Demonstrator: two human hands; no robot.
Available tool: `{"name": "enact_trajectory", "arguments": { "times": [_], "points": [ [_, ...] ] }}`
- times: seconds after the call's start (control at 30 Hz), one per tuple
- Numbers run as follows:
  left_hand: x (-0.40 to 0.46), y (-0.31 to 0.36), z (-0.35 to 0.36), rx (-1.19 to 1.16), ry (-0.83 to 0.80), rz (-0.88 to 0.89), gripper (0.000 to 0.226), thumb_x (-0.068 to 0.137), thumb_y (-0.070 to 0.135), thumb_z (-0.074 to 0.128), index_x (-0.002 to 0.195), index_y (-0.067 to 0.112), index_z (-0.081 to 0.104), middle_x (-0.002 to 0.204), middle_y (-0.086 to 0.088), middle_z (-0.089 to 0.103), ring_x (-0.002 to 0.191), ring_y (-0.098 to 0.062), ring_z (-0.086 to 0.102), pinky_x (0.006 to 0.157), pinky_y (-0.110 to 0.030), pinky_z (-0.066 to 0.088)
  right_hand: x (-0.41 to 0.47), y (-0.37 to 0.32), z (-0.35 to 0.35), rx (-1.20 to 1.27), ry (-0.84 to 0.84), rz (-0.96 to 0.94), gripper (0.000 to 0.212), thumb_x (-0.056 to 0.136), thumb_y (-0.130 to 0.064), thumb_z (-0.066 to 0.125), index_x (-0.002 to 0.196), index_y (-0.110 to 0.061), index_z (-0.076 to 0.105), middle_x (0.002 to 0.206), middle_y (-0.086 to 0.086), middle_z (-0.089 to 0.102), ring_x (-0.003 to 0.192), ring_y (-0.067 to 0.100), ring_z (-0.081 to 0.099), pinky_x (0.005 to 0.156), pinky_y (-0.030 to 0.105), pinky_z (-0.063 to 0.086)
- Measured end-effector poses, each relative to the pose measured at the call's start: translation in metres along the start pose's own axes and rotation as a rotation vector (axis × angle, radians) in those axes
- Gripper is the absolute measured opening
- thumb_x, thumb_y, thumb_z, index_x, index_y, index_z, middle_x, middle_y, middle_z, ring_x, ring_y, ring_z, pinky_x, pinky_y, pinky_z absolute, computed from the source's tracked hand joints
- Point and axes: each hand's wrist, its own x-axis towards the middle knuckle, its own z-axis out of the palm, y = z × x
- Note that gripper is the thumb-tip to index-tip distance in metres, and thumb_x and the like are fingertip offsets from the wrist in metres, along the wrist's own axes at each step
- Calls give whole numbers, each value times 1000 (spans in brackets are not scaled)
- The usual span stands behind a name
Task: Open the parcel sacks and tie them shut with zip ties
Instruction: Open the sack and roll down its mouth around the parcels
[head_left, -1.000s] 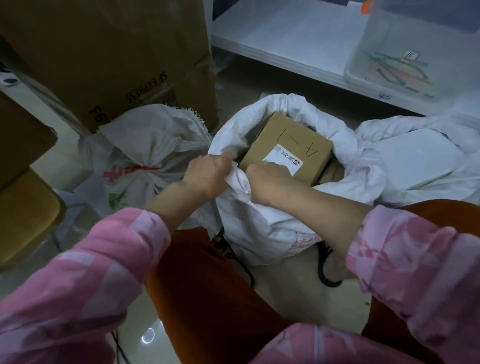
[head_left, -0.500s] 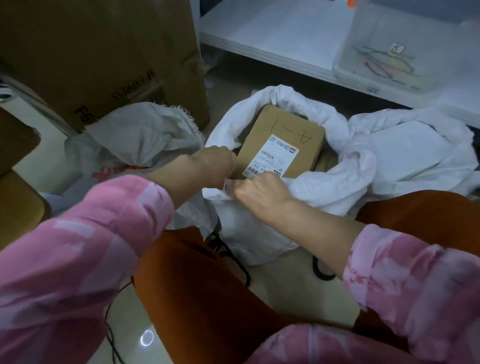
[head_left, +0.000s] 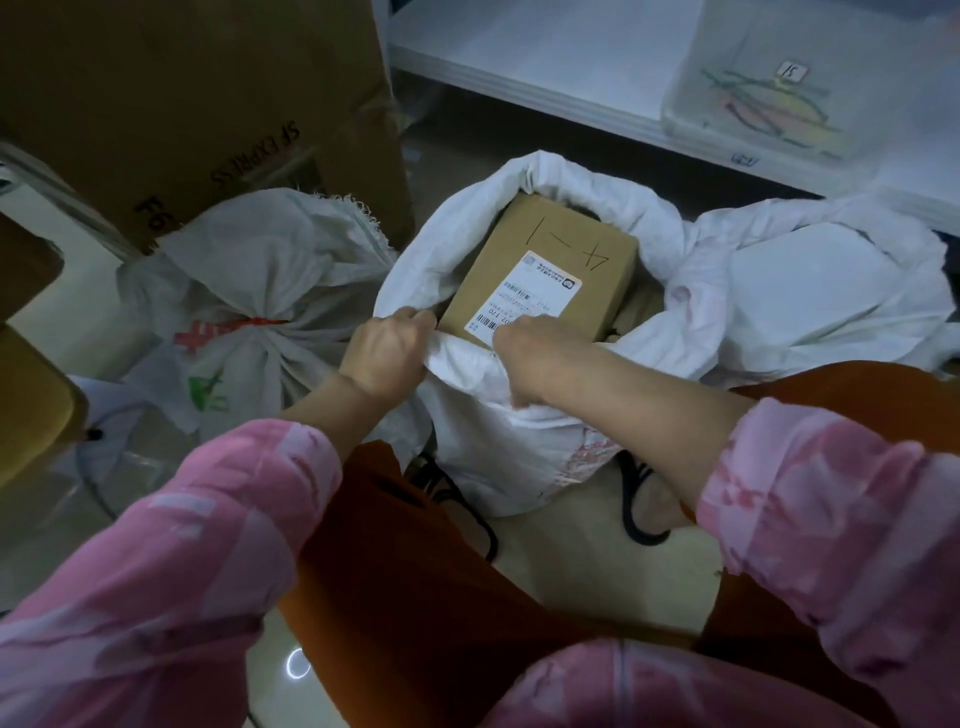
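Both hands' grip on open sack (head_left: 498, 447) rim, tied sack (head_left: 249, 291) left, cardboard box (head_left: 545, 280) inside

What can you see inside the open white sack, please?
Inside the white sack lies a cardboard box with a shipping label, top face showing. Whatever lies beneath the box is hidden by it and the sack's folds.

Pink mottled sleeves (head_left: 171, 561) (pushed up the forearms), rust-orange trousers (head_left: 415, 571), bare hands (head_left: 387, 353)

My sleeves (head_left: 208, 519) are mottled pink; the open sack (head_left: 498, 457) is white, the parcel box (head_left: 550, 270) tan.
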Motion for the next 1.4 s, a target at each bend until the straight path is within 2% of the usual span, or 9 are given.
{"name": "enact_trajectory", "arguments": {
  "times": [0.1, 0.2, 0.5, 0.67, 0.87, 1.03, 1.17, 1.27, 1.4],
  "points": [
    [5, 5, -14, -55, -254, -129, 10, 78, 2, 61, 86, 4, 54, 90, -17, 61, 75, -36, 60, 57, -35, 41, -6, -5, 16, -188, 149, -108, 28, 88, -3, 54, 114, -12, 57, 117, 6, 60, 110, 26, 58, 72, 29, 36],
    [25, 9, -44, -147, -649, -112, 30, 76, 17, 74, 102, 8, 60, 107, -6, 60, 94, -21, 56, 74, -31, 47, -10, -6, 30, -315, 200, -203, 28, 92, 1, 44, 111, -12, 61, 115, 5, 64, 108, 26, 60, 67, 28, 35],
    [28, 53, -16, -235, -559, 39, 27, 69, 28, 76, 94, 20, 68, 85, 2, 67, 88, -17, 62, 66, -22, 36, -22, 5, 45, -260, 335, -185, 29, 94, -1, 39, 119, -10, 51, 112, 9, 59, 100, 29, 60, 63, 33, 34],
    [11, 55, 2, 76, -312, -10, 28, 86, 35, 60, 111, 22, 59, 108, -3, 65, 100, -24, 61, 76, -31, 43, -21, 29, 22, 253, 52, -172, 38, 74, -33, 76, 103, -19, 55, 101, -5, 52, 93, 16, 54, 64, 28, 37],
    [2, 62, 10, 128, -241, -32, 24, 86, 20, 57, 109, 14, 55, 106, -8, 66, 97, -31, 62, 70, -32, 39, -24, 52, 11, -210, -32, -37, 48, 76, -17, 76, 116, -12, 50, 106, 4, 54, 95, 22, 56, 66, 29, 38],
    [-12, 52, 16, -57, -114, -86, 23, 77, 9, 63, 100, 5, 60, 94, -15, 66, 84, -36, 63, 62, -33, 36, -31, 59, 56, -355, 218, -158, 15, 81, 2, 58, 92, -6, 62, 92, 9, 67, 83, 27, 65, 59, 31, 38],
    [-19, 59, 17, -71, -192, -123, 32, 70, 2, 68, 101, 5, 60, 94, -17, 63, 79, -37, 63, 63, -40, 48, -34, 69, 85, -333, 388, -193, 31, 29, 4, 80, 46, -7, 56, 41, 5, 50, 29, 19, 47, 41, 14, 19],
    [-5, 72, -1, -119, -401, -191, 40, 83, 11, 63, 119, 8, 46, 125, -15, 44, 107, -35, 54, 86, -39, 43, -33, 75, 88, -323, 471, -205, 15, 39, 2, 67, 45, -7, 56, 42, 5, 50, 29, 19, 47, 41, 14, 21],
    [23, 87, -39, -550, -399, -117, 44, 75, 18, 76, 116, 16, 58, 120, 1, 53, 101, -15, 55, 84, -22, 42, -36, 75, 84, -318, 569, -286, 8, 51, 2, 54, 48, -6, 56, 46, 8, 51, 31, 22, 49, 41, 16, 22]
  ]
}}
